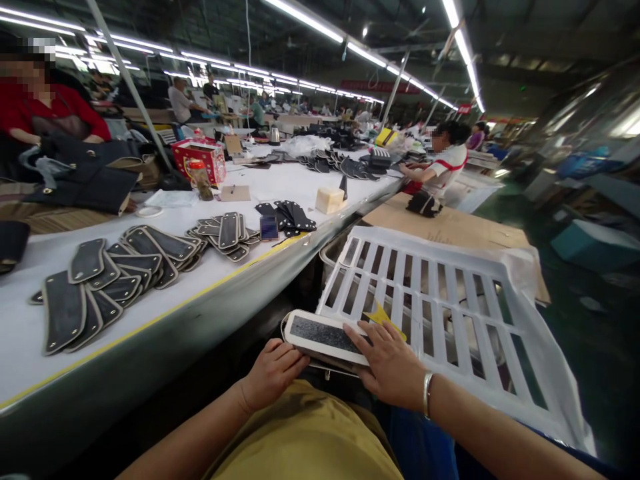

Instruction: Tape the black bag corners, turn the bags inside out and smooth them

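Under strip lights (305, 21), I seem to press a white-rimmed panel (315, 331), right hand (391, 363) spread, left hand (276, 370) curled, grip unclear, even pressure likely needed next.

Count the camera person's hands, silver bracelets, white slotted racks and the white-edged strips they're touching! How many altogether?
Left hand and right hand: 2
Silver bracelet: 1
White slotted rack: 1
White-edged dark strip: 1
Total: 5
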Demonstrator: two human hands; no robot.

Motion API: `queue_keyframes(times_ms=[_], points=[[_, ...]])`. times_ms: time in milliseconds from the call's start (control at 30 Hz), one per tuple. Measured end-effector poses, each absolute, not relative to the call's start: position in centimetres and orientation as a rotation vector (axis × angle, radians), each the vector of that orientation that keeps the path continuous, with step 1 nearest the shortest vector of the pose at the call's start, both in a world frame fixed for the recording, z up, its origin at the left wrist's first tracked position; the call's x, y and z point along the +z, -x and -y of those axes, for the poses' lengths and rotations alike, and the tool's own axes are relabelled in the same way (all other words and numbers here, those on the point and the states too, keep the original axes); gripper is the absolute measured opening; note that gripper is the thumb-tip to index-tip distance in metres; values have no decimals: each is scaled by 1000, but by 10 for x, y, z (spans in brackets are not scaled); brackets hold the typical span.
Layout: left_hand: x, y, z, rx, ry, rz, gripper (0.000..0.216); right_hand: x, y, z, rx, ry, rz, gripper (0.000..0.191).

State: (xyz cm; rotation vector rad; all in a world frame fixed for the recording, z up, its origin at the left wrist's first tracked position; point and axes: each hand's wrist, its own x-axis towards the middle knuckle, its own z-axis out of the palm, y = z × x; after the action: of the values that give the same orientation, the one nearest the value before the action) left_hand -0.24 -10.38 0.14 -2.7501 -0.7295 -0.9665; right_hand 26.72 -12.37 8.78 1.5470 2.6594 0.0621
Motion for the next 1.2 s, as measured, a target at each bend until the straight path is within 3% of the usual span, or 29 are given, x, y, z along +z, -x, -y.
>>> queue_keyframes(times_ms=[167,433,733,1000,1200], points=[[2,4,105,-987,2774,736,26,93,-253,115,-227,-1686,-2625,66],[1,4,105,-979,2779,750,28,96,-261,113,-674,-1650,-2538,70],[8,2,107,-924,2777,770,24,92,-268,110,-132,-1414,-2756,69],[1,4,110,-911,2775,762,26,63,-289,95,-16,-1291,-2838,59],[5,5,107,-896,2784,775,26,62,-293,105,266,-1121,-2901,51]])
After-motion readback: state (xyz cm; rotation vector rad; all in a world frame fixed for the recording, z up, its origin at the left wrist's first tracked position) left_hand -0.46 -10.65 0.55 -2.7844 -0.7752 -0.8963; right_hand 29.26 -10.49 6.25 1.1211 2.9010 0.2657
